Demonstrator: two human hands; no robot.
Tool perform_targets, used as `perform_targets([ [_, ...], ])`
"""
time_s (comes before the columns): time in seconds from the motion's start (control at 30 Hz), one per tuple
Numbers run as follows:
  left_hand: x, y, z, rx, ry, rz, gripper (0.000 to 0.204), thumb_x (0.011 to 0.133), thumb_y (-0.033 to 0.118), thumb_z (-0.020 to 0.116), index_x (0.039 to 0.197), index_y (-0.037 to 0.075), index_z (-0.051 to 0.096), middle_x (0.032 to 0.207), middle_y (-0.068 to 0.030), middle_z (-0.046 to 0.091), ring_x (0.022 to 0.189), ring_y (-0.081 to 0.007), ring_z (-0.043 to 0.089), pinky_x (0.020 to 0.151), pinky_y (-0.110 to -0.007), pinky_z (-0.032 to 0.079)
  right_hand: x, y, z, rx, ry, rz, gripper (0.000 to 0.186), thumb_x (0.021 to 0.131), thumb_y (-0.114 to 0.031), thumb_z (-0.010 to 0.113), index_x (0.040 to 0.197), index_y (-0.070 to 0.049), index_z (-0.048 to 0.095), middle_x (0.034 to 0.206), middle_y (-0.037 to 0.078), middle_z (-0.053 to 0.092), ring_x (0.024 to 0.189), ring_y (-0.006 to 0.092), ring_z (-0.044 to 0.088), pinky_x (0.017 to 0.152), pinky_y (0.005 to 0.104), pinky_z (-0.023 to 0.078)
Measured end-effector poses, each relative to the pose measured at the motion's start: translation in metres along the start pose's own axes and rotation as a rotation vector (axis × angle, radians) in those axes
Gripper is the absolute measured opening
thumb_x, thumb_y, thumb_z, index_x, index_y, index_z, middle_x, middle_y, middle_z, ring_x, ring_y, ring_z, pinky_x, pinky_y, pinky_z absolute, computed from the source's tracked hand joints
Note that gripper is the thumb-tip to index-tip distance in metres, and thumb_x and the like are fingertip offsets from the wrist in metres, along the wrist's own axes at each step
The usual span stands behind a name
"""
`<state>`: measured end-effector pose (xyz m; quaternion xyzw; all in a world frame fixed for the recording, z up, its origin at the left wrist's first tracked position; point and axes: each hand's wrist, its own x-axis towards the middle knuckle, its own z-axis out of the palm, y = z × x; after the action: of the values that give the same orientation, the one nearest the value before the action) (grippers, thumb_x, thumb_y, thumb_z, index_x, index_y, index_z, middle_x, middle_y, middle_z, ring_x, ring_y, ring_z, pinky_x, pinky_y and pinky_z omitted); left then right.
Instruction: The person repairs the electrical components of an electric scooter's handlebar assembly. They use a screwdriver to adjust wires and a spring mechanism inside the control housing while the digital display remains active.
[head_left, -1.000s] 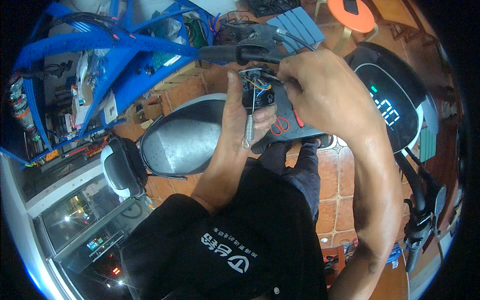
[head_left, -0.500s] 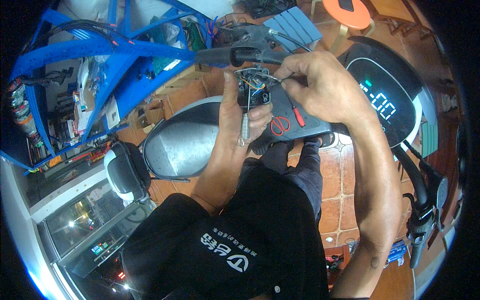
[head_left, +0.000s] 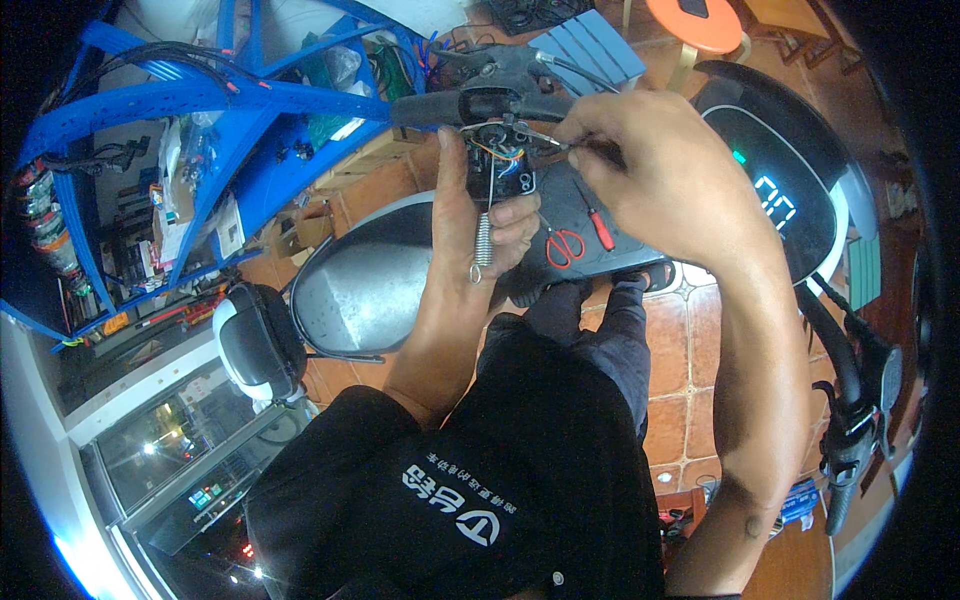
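Observation:
My left hand (head_left: 455,215) is closed around a black handlebar switch housing (head_left: 512,183), its open side showing coloured wires (head_left: 502,153). A metal coil spring (head_left: 484,240) on a straight rod hangs from it, over my palm. My right hand (head_left: 640,150) pinches the end of a thin metal piece (head_left: 545,138) that reaches to the housing's upper right; its exact kind cannot be made out. Just above is the scooter's black handlebar grip (head_left: 430,110). Below my right hand, red-handled scissors (head_left: 565,248) and a red-handled screwdriver (head_left: 601,230) lie on the footboard (head_left: 590,262).
The scooter's seat (head_left: 375,275) is at the left, its lit display (head_left: 775,200) at the right, with another handlebar grip (head_left: 838,505) lower right. A blue metal rack (head_left: 190,95) stands at upper left, an orange stool (head_left: 697,22) at the back.
My right hand has shifted slightly right and up with the thin metal piece, covering more of the display. My left hand still grips the housing, now slightly further left; the spring tilts a little more.

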<state>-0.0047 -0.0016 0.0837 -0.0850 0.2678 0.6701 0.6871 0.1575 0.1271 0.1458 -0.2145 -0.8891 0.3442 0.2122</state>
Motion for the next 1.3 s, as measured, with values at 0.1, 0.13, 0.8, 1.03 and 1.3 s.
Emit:
perform_targets([
  [0.1, -0.003, 0.000, 0.004, -0.011, 0.027, 0.001, 0.066, 0.088, 0.067, 0.052, 0.115, 0.007, 0.056, 0.077, -0.0055, 0.057, 0.043, -0.0080, 0.042, 0.032, -0.018, 0.032, -0.018, -0.004, 0.000, 0.232, -0.006, 0.034, 0.014, 0.084, -0.002, 0.062, 0.096, -0.001, 0.068, 0.079, 0.015, 0.068, 0.069, 0.0241, 0.067, 0.063, 0.0365, 0.053],
  [0.13, -0.003, 0.000, 0.005, -0.029, 0.021, -0.011, 0.066, 0.088, 0.067, 0.053, 0.115, 0.007, 0.056, 0.074, -0.0052, 0.056, 0.043, -0.0079, 0.042, 0.032, -0.018, 0.032, -0.026, -0.004, 0.003, 0.334, -0.015, 0.049, 0.015, 0.085, -0.002, 0.062, 0.098, -0.001, 0.068, 0.079, 0.014, 0.068, 0.069, 0.0228, 0.067, 0.062, 0.0356, 0.053],
  [0.8, -0.011, -0.012, 0.029, 0.302, 0.297, 0.221, 0.064, 0.099, 0.060, 0.028, 0.110, 0.006, 0.059, 0.086, -0.0112, 0.065, 0.066, -0.0245, 0.063, 0.056, -0.035, 0.052, -0.082, -0.066, 0.063, 0.642, 0.225, 0.539, 0.028, 0.072, -0.001, 0.069, 0.098, -0.003, 0.059, 0.063, 0.006, 0.059, 0.051, 0.0149, 0.059, 0.049, 0.0282, 0.046],
  [1.03, -0.008, -0.002, -0.002, 0.025, -0.118, 0.074, 0.067, 0.100, 0.054, 0.033, 0.124, -0.005, 0.054, 0.107, -0.0276, 0.065, 0.092, -0.0405, 0.068, 0.079, -0.047, 0.060, -0.103, -0.063, 0.058, 0.942, 0.337, 0.684, 0.010, 0.085, 0.001, 0.059, 0.094, 0.000, 0.063, 0.072, -0.005, 0.054, 0.063, 0.0032, 0.048, 0.056, 0.0206, 0.040],
  [1.3, -0.014, -0.005, 0.005, -0.107, -0.172, 0.020, 0.066, 0.101, 0.052, 0.032, 0.124, -0.005, 0.054, 0.110, -0.0287, 0.064, 0.105, -0.0464, 0.063, 0.090, -0.058, 0.054, -0.105, -0.054, 0.043, 0.814, 0.463, 0.682, 0.009, 0.092, -0.007, 0.057, 0.099, -0.001, 0.058, 0.077, 0.000, 0.056, 0.058, 0.0035, 0.047, 0.051, 0.0204, 0.039],
])
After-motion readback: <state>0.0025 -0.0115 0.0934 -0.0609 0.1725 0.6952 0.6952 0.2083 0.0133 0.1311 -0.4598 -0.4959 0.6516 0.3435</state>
